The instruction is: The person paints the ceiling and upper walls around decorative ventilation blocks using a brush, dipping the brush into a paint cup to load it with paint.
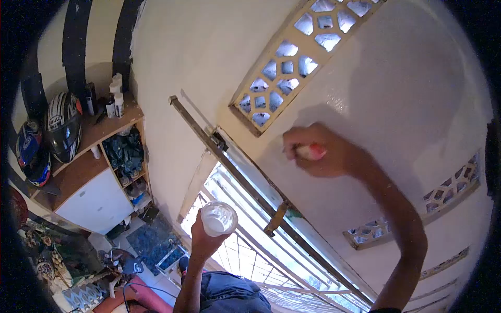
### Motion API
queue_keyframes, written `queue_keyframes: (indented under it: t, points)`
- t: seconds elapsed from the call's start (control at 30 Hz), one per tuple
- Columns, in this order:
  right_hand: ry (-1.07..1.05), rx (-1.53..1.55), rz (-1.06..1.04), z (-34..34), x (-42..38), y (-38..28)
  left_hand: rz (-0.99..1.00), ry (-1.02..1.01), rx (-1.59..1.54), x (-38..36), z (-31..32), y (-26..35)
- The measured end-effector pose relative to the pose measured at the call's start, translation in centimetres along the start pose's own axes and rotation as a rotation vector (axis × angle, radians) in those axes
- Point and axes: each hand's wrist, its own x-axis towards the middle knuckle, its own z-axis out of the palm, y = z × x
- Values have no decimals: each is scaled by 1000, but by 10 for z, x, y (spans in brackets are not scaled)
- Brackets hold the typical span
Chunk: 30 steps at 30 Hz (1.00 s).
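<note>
Open wall [412,99] is spreading beyond our right hand [331,155] toward two o'clock, with the vent-block panel [298,57] bordering it at one and a long rail [229,163] slanting from ten to five. That hand is clutching a pale, red-ended object [314,151], partly hidden, at three; apart from it, our left hand [205,241] is gripping a cup [219,219] of something white at seven. Motorcycle helmets [63,128] are resting on a shelf [110,130] at nine.

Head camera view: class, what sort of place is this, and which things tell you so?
Probably a room in a home: two motorcycle helmets sit on a cabinet with a white front, bottles stand near them, and a patterned vent panel is set high in the wall.
</note>
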Motion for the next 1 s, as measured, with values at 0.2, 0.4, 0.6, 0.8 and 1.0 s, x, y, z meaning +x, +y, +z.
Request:
queue_keyframes:
  t: [0.2,0.4,0.6,0.8,1.0]
  points:
    - [305,-344,-29,-109,-17,-45,-26,-13,4,4,1,0]
    - [248,-29,-153,-103,-13,-54,-1,-15,6,1,-4,2]
    - [-21,255,-34,21,24,-14,-16,-3,-29,-2,-12,-6]
    - [49,-132,95,26,10,1,-25,28,-18,-4,-15,-8]
    - [524,-281,-65,-75,-16,-35,-57,30,18,-7,-13,0]
